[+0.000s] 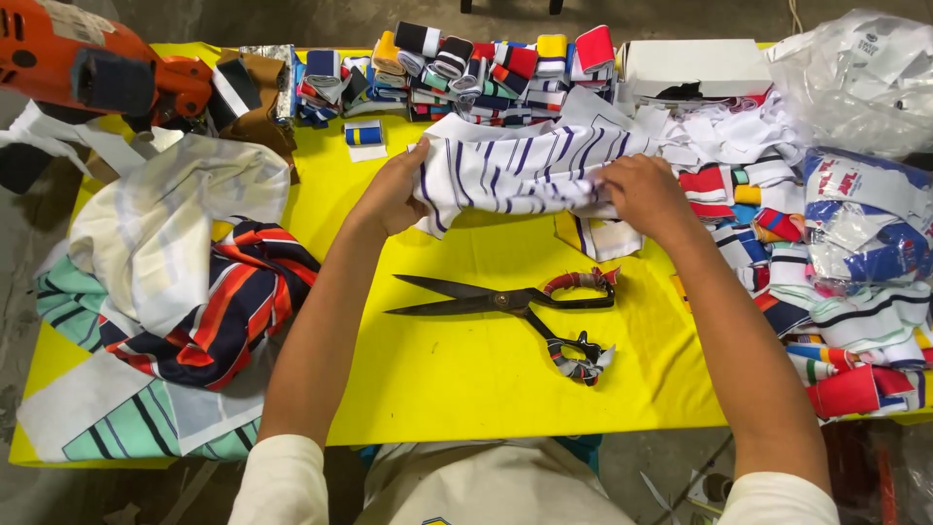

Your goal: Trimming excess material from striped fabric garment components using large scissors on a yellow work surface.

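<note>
A white cloth with dark blue stripes (515,165) lies bunched on the yellow table (466,379). My left hand (394,194) grips its left edge. My right hand (646,194) presses down on its right side, fingers closed over the fabric. Just in front of my hands lie large black scissors (515,301), blades apart, handles wrapped in cloth strips, touched by neither hand.
Folded striped ribbing pieces (486,68) are stacked along the far edge beside a white box (695,63). More coloured strips (836,282) heap up at right under plastic bags (860,73). Striped garments (185,282) pile at left, with an orange machine (87,63) behind them.
</note>
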